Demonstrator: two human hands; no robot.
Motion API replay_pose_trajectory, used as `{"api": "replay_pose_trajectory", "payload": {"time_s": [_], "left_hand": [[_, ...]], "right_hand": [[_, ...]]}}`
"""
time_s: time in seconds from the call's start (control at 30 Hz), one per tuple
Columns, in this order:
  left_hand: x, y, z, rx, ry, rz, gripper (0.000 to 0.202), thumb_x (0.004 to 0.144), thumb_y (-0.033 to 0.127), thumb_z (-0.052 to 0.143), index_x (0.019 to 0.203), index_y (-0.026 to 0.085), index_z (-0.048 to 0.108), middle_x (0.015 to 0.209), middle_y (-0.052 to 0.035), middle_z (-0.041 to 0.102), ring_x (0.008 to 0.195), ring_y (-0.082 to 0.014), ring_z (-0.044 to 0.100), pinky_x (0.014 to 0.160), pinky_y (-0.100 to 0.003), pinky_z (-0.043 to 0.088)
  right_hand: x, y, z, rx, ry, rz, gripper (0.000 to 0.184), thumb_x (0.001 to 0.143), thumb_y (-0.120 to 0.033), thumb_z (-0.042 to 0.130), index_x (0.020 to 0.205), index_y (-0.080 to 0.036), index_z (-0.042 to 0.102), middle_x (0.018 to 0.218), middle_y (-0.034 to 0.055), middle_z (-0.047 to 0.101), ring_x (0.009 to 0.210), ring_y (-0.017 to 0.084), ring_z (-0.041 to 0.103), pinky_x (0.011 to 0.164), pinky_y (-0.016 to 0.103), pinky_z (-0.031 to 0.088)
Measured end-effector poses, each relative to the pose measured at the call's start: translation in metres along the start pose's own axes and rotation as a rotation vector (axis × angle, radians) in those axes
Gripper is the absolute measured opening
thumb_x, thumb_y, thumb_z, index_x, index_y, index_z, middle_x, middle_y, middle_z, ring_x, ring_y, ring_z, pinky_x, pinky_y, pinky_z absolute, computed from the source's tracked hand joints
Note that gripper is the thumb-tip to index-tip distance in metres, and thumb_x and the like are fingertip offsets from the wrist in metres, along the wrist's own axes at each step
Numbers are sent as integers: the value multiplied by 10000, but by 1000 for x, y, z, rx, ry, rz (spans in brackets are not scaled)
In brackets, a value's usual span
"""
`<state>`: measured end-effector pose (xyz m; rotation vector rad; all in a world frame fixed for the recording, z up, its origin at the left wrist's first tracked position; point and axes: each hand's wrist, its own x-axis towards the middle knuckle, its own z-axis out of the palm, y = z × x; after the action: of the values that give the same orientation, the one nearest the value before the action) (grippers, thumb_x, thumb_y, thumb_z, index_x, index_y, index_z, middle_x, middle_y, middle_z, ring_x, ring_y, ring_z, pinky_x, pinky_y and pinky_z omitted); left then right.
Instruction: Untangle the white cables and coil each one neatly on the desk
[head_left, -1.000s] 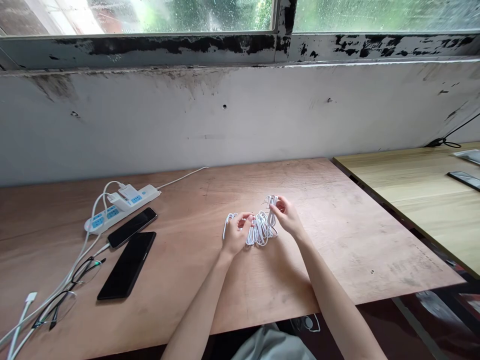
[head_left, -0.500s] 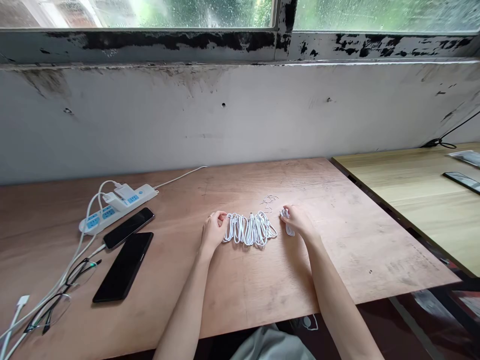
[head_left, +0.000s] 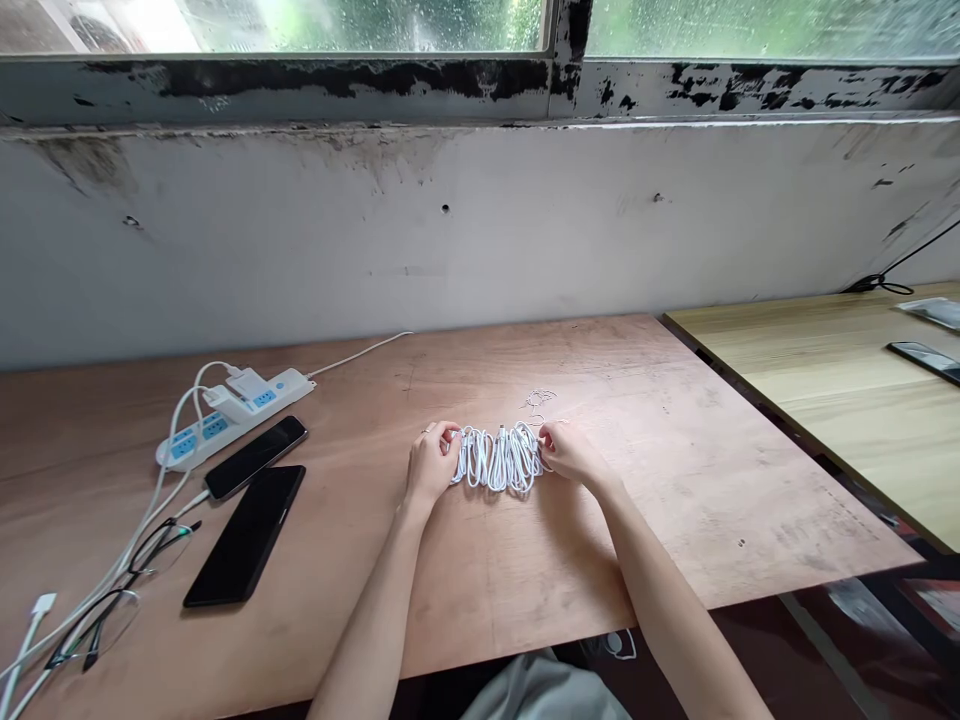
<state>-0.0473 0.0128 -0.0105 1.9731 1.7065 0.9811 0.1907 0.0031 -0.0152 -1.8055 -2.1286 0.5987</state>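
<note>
Several coiled white cables (head_left: pixel 495 460) stand side by side in a row on the brown wooden table. Closed at the row's left end, my left hand (head_left: pixel 432 462) grips the outermost coil between thumb and fingers. My right hand (head_left: pixel 574 455) presses a white cable coil against the right end, and its fingers hide most of that coil. Just behind the row lies a small tangle of thin twist ties (head_left: pixel 538 398).
To the left are a white power strip (head_left: pixel 247 415) with plugged chargers, two black phones (head_left: pixel 244 535), folded glasses (head_left: pixel 94 625) and a loose white cable end (head_left: pixel 43 604). A lighter table (head_left: pixel 825 370) adjoins on the right. The wall (head_left: pixel 450 260) rises behind.
My right hand has moved left with its cable coil, from apart on the table to the row's right end. My left hand has shifted slightly right against the row.
</note>
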Motion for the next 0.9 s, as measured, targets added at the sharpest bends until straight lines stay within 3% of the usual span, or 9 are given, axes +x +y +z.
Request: {"api": "replay_pose_trajectory", "payload": {"time_s": [0.23, 0.43, 0.53, 0.73, 0.9], "left_hand": [[-2, 3, 1, -29, -8, 1, 170, 791, 274, 476, 816, 195, 624, 685, 1, 574, 532, -97, 486, 572, -226, 384], [-2, 3, 2, -11, -9, 16, 182, 802, 288, 466, 817, 191, 619, 699, -11, 589, 563, -107, 499, 586, -232, 392], [-2, 4, 2, -12, -13, 17, 182, 806, 288, 463, 826, 193, 618, 699, -8, 584, 565, -107, 500, 586, -228, 392], [-3, 6, 3, -22, -14, 18, 166, 801, 279, 479, 815, 196, 623, 705, -7, 594, 564, -110, 508, 584, -227, 386], [-3, 6, 3, -26, -17, 11, 163, 799, 274, 485, 824, 197, 626, 704, -4, 591, 575, -113, 512, 590, -228, 385]], "right_hand": [[-6, -5, -5, -206, -8, 73, 168, 790, -177, 449, 867, -146, 596, 933, 127, 626, 761, 191, 566, 582, 265, 293], [-7, -13, -7, -250, -23, 28, 129, 791, -255, 507, 762, -163, 593, 887, 108, 638, 787, 206, 582, 720, 307, 325], [-7, -19, -3, -255, -17, 14, 176, 807, -310, 507, 768, -156, 582, 893, 132, 641, 791, 220, 586, 680, 298, 327], [-6, -27, 9, -246, -4, 59, 128, 772, -179, 470, 856, -125, 550, 888, 163, 635, 819, 253, 592, 601, 286, 313], [-4, -25, 14, -149, -15, 120, 129, 751, -170, 443, 856, -130, 505, 889, 158, 622, 830, 248, 583, 614, 276, 327]]}}
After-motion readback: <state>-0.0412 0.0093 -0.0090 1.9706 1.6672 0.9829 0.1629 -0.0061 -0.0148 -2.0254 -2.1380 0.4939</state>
